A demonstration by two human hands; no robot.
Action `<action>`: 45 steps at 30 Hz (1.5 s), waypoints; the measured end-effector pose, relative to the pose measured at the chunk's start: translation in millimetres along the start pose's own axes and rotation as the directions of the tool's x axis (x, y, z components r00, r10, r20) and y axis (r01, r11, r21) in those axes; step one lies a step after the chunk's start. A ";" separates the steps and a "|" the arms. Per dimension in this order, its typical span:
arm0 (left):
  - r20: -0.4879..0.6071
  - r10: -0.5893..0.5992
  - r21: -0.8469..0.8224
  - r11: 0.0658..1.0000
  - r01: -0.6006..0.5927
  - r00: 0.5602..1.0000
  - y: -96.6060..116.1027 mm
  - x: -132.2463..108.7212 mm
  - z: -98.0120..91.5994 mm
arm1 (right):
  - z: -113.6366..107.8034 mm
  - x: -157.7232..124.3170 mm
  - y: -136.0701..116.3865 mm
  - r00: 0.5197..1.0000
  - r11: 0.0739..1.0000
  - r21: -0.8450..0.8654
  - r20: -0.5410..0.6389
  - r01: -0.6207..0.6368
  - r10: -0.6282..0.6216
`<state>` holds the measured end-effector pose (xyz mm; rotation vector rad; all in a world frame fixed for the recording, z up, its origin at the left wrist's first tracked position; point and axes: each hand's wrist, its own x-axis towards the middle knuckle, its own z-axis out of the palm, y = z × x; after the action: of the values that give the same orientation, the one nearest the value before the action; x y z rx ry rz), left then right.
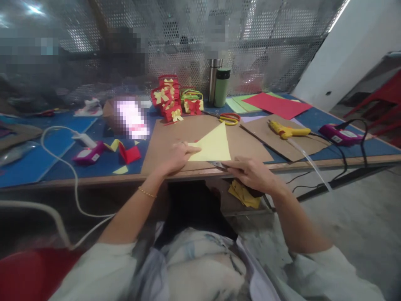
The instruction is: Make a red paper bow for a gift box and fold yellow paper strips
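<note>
A yellow paper triangle (pixel 214 146) lies on a brown cardboard sheet (pixel 163 142) at the table's front edge. My left hand (pixel 178 156) rests on the triangle's left corner, fingers pressed flat on it. My right hand (pixel 250 172) is closed around a dark-handled cutting tool whose metal blade (pixel 219 164) lies along the triangle's bottom edge; scissors or knife, I cannot make out. Yellow paper scraps (pixel 242 194) sit below the table edge under my right hand.
Red and yellow paper gift boxes (pixel 171 100) stand at the back. Two flasks (pixel 219 85), orange scissors (pixel 230 119), red paper (pixel 277 104), a yellow glue gun (pixel 288 130), purple glue guns (pixel 340 134) (pixel 89 154) and a white cable (pixel 75 175) lie around.
</note>
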<state>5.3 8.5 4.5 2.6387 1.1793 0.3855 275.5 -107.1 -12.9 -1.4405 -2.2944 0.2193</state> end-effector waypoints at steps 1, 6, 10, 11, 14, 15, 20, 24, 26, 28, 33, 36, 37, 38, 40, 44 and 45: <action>0.001 -0.006 0.000 1.000 0.006 1.000 0.9 -0.2 -0.4 | -0.5 -0.8 0.3 1.000 1.000 -0.002 -0.003 0.007 -0.007; 0.008 -0.023 -0.011 1.000 0.023 1.000 0.9 -0.2 0.6 | -2.3 -1.8 0.3 1.000 1.000 0.003 -0.002 0.008 -0.008; 0.002 -0.010 -0.018 1.000 0.010 1.000 -0.6 0.4 1.5 | 0.2 3.7 -2.6 1.000 1.000 -0.006 0.018 -0.008 0.008; 0.005 -0.010 -0.018 1.000 0.010 1.000 -0.7 0.5 1.5 | 0.9 4.9 -3.3 1.000 1.000 -0.008 0.022 -0.009 0.009; 0.015 -0.028 -0.016 0.999 0.029 0.999 -0.3 1.0 1.5 | 1.4 5.5 -4.6 0.999 1.000 -0.005 0.036 -0.005 0.005; 0.016 -0.037 -0.013 0.999 0.037 0.999 -0.2 1.2 1.6 | 1.0 4.7 -4.9 0.999 1.000 0.001 0.037 -0.002 0.002; 0.005 -0.029 -0.015 0.999 0.029 1.000 -2.2 1.9 3.6 | -2.6 0.1 -6.6 1.000 1.000 0.018 0.012 -0.011 0.011; -0.005 -0.019 -0.012 1.000 0.019 1.000 -3.7 2.2 5.0 | -1.2 4.3 -8.1 1.000 1.000 -0.004 0.026 0.013 -0.013; -0.010 -0.018 -0.012 1.000 0.017 1.000 -3.3 2.3 4.9 | 1.2 7.5 -8.4 1.000 1.000 -0.012 0.018 0.022 -0.022; -0.009 -0.021 -0.012 1.000 0.021 1.000 -2.3 2.3 4.4 | 3.2 9.7 -8.3 1.000 1.000 -0.008 0.009 0.025 -0.025; -0.010 -0.024 -0.020 1.000 0.023 1.000 -1.6 2.0 4.4 | 2.1 7.2 -6.3 0.999 0.999 0.031 0.029 0.041 -0.041; -0.014 -0.010 -0.021 1.000 0.010 1.000 -2.5 1.8 5.3 | 1.5 6.0 -6.4 0.999 0.999 0.016 0.045 0.029 -0.030; -0.013 -0.011 -0.021 1.000 0.011 1.000 -2.8 1.8 5.4 | 2.0 6.5 -7.1 0.999 1.000 0.010 0.044 0.025 -0.026; -0.012 -0.017 -0.021 1.000 0.016 1.000 -3.1 1.8 5.3 | 3.0 7.5 -8.1 0.999 1.000 0.006 0.041 0.022 -0.022; -0.014 -0.027 -0.029 0.999 0.027 1.000 -3.8 1.9 4.4 | 5.5 10.6 -10.9 0.999 1.000 -0.005 0.031 0.016 -0.016; 0.019 -0.007 -0.124 0.992 0.009 1.000 -6.5 1.3 1.1 | 8.7 16.1 -16.6 0.999 1.000 -0.021 0.034 0.008 -0.007; 0.032 -0.001 -0.161 0.987 0.006 1.000 -7.7 1.1 0.2 | 8.6 16.5 -17.4 0.999 1.000 -0.021 0.038 0.009 -0.008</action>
<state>0.7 14.3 2.1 2.4948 1.0947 0.4186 251.3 -99.5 -10.2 -1.4483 -2.3400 0.2223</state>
